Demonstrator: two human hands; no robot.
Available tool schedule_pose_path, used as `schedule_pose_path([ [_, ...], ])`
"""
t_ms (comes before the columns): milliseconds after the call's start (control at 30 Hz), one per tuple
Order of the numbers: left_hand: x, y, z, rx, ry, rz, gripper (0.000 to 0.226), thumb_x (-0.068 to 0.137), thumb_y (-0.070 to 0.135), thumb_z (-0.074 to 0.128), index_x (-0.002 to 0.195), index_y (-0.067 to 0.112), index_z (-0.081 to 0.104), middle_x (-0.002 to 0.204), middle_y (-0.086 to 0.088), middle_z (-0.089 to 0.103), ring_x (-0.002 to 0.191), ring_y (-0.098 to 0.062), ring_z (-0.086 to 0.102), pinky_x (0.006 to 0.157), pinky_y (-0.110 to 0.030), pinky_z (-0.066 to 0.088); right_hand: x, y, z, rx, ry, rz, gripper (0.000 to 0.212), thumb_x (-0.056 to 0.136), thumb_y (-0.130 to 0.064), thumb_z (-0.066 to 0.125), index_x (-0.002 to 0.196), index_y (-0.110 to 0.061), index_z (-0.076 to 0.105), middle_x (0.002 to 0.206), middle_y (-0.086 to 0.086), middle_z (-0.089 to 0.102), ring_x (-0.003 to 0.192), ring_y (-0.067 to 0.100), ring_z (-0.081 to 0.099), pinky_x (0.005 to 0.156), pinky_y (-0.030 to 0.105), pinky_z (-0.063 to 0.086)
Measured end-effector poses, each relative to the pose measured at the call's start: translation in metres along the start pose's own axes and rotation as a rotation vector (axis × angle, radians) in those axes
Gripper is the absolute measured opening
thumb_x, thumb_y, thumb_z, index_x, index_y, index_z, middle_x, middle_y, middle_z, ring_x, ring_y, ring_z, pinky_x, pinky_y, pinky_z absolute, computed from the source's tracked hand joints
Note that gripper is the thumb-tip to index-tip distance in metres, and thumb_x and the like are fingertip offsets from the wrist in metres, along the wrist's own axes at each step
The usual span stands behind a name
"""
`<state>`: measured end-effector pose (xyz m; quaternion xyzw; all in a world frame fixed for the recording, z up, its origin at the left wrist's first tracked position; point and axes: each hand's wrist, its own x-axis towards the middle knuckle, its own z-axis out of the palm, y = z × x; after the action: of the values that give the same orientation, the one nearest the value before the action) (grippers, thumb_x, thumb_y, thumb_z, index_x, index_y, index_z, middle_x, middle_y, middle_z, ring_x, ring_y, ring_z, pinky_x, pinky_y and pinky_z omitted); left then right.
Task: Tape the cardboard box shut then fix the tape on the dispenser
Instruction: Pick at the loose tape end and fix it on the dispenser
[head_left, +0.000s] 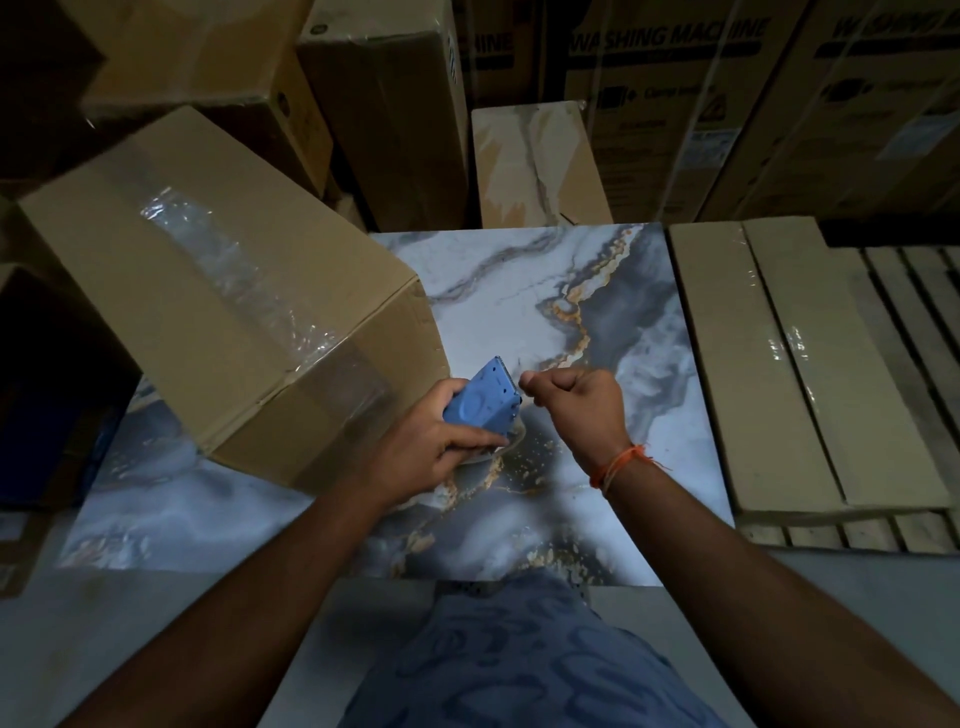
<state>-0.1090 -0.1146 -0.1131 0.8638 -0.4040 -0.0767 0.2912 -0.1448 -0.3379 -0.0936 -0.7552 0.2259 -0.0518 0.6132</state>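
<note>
A brown cardboard box (218, 306) lies tilted on the marble-patterned table (545, 291), its flaps closed, with clear tape along the top seam and down the near end. Just right of the box's near corner, my left hand (431, 447) grips a blue tape dispenser (480, 400) with a roll of clear tape under it. My right hand (576, 410) is closed into a fist beside the dispenser's blade end, thumb and forefinger pinched together as if on the clear tape end, which I cannot make out. An orange thread circles the right wrist.
Large cardboard cartons (384, 104) and washing machine boxes (675, 104) stand stacked behind the table. Flat wrapped cartons (779, 364) lie on a wooden pallet (914, 332) to the right. A dark box (47, 395) sits at the left.
</note>
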Motion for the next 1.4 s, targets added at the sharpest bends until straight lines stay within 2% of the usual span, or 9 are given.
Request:
schedule_pose_path([
  [200, 0.005, -0.001, -0.006, 0.061, -0.082, 0.021, 0.029, 0.094, 0.043, 0.058, 0.116, 0.040, 0.076, 0.141, -0.010, 0.047, 0.125, -0.021, 0.050, 0.103, -0.023, 0.041, 0.000, 0.004, -0.001, 0.046, 0.026, 0.038, 0.018, 0.085, -0.023, 0.079, 0.078, -0.006, 0.082, 0.071, 0.009, 0.077, 0.073, 0.008, 0.073, 0.086, 0.042, 0.061],
  [333, 0.010, -0.001, -0.010, 0.094, -0.122, 0.013, 0.030, 0.095, 0.047, 0.057, 0.121, 0.047, 0.071, 0.142, -0.006, 0.044, 0.124, -0.019, 0.049, 0.099, -0.023, 0.044, 0.001, 0.004, -0.003, 0.046, 0.034, 0.031, 0.017, 0.084, -0.024, 0.079, 0.080, -0.009, 0.083, 0.070, 0.003, 0.077, 0.075, 0.011, 0.074, 0.084, 0.038, 0.061],
  [433, 0.012, 0.001, -0.011, 0.109, -0.142, 0.023, 0.032, 0.095, 0.050, 0.057, 0.124, 0.048, 0.070, 0.141, -0.009, 0.046, 0.122, -0.021, 0.050, 0.095, -0.023, 0.046, 0.004, 0.005, -0.005, 0.048, 0.038, 0.022, 0.015, 0.084, -0.024, 0.079, 0.081, -0.010, 0.083, 0.067, -0.004, 0.075, 0.070, 0.005, 0.073, 0.077, 0.031, 0.060],
  [600, 0.016, 0.006, -0.015, 0.088, -0.155, 0.035, 0.033, 0.094, 0.046, 0.057, 0.125, 0.044, 0.070, 0.138, -0.014, 0.049, 0.121, -0.026, 0.053, 0.092, -0.031, 0.057, 0.009, 0.007, -0.010, 0.051, 0.047, 0.034, 0.016, 0.084, -0.024, 0.079, 0.078, -0.009, 0.082, 0.068, 0.002, 0.076, 0.066, 0.011, 0.071, 0.074, 0.031, 0.059],
  [800, 0.021, 0.010, -0.019, 0.080, -0.168, 0.044, 0.031, 0.095, 0.036, 0.066, 0.124, 0.042, 0.072, 0.139, -0.015, 0.048, 0.123, -0.026, 0.053, 0.095, -0.036, 0.058, 0.014, 0.011, -0.018, 0.065, 0.041, 0.020, 0.017, 0.085, -0.023, 0.078, 0.076, -0.009, 0.082, 0.057, -0.011, 0.071, 0.058, 0.001, 0.067, 0.060, 0.012, 0.050],
  [967, 0.022, 0.014, -0.022, 0.112, -0.200, 0.039, 0.033, 0.093, 0.043, 0.060, 0.123, 0.048, 0.070, 0.142, -0.012, 0.046, 0.123, -0.024, 0.053, 0.096, -0.031, 0.057, 0.013, 0.014, -0.023, 0.101, 0.029, 0.044, 0.020, 0.087, -0.023, 0.076, 0.078, -0.006, 0.081, 0.066, 0.004, 0.075, 0.062, 0.002, 0.068, 0.063, 0.017, 0.049],
  [1167, 0.022, 0.015, -0.023, 0.113, -0.235, 0.040, 0.032, 0.094, 0.037, 0.066, 0.123, 0.050, 0.070, 0.142, -0.011, 0.045, 0.120, -0.024, 0.054, 0.095, -0.036, 0.057, 0.010, 0.016, -0.027, 0.126, 0.029, 0.053, 0.022, 0.087, -0.021, 0.076, 0.077, -0.002, 0.080, 0.072, 0.016, 0.076, 0.061, 0.008, 0.066, 0.062, 0.021, 0.051],
  [1300, 0.024, 0.018, -0.026, 0.108, -0.248, 0.031, 0.031, 0.094, 0.038, 0.064, 0.122, 0.049, 0.071, 0.142, -0.012, 0.045, 0.121, -0.026, 0.055, 0.096, -0.038, 0.056, 0.012, 0.016, -0.029, 0.167, 0.021, 0.074, 0.019, 0.088, -0.017, 0.075, 0.077, -0.002, 0.080, 0.071, 0.018, 0.075, 0.062, 0.017, 0.064, 0.062, 0.025, 0.053],
  [1400, 0.024, 0.019, -0.026, 0.114, -0.251, 0.026, 0.030, 0.093, 0.041, 0.062, 0.121, 0.049, 0.071, 0.142, -0.012, 0.045, 0.121, -0.026, 0.055, 0.096, -0.038, 0.056, 0.012, 0.017, -0.030, 0.185, 0.018, 0.076, 0.018, 0.088, -0.016, 0.075, 0.077, -0.002, 0.080, 0.069, 0.016, 0.074, 0.059, 0.012, 0.064, 0.060, 0.023, 0.053],
])
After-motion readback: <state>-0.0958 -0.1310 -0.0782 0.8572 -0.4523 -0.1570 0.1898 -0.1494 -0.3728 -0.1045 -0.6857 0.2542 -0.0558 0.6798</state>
